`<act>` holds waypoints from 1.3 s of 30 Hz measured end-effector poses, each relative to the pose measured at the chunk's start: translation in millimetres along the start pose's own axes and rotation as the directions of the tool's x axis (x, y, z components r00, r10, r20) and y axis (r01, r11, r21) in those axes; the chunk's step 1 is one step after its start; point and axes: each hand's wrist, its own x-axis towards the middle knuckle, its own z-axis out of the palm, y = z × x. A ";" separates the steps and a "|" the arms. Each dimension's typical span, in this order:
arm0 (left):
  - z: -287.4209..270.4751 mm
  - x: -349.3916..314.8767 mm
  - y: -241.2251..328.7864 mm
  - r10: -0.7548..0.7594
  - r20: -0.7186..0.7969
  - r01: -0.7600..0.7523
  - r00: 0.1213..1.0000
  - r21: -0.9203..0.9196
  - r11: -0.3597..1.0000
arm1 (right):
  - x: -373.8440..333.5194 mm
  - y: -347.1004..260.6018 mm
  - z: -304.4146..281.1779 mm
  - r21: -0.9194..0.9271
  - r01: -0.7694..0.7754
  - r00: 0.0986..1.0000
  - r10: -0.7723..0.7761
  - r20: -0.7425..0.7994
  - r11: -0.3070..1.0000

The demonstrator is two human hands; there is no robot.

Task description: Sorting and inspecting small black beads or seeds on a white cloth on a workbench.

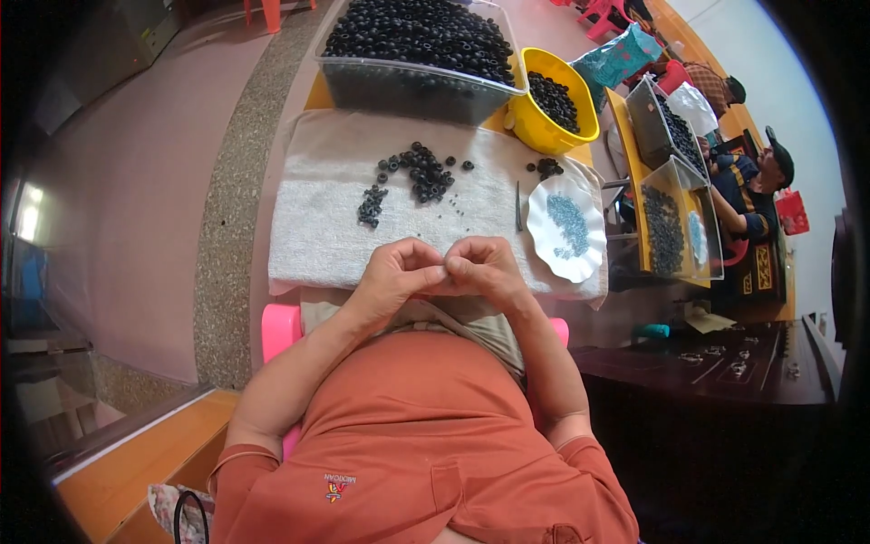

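Note:
My left hand (406,270) and my right hand (487,270) meet over the near edge of a white towel (317,218). Thumbs and index fingers of both are pinched together, tip against tip; whatever they hold is too small or hidden to make out. Just beyond them lies a loose heap of black ring-shaped parts (430,174), with a smaller pile of little dark pieces (371,207) to its left. A few tiny bits are scattered in between. To the right, a slim dark tool (518,207), perhaps tweezers, rests beside a white scalloped plate (584,265) of small pale-blue pieces (568,225).
Behind the towel stand a clear bin (399,91) full of black parts and a yellow basin (544,136) with more. Several black parts (547,168) lie near the plate. On the right, a person (752,181) sits by other clear bins (666,222). A pink chair (281,331) surrounds me.

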 end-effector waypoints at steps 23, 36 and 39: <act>6.1 -5.2 -1.6 0.086 -0.090 -0.096 0.992 -0.104 0.990 | 43.1 5.8 8.3 -0.517 0.491 0.837 -0.545 0.056 0.701; 18.8 -19.3 8.7 0.209 -0.014 -0.210 0.978 -0.062 0.976 | 98.5 5.1 44.7 -0.855 0.513 0.758 -0.507 0.412 0.073; 16.8 -17.1 8.5 0.201 0.009 -0.200 0.980 -0.047 0.979 | 102.8 8.6 43.2 -0.858 0.513 0.733 -0.539 0.414 0.039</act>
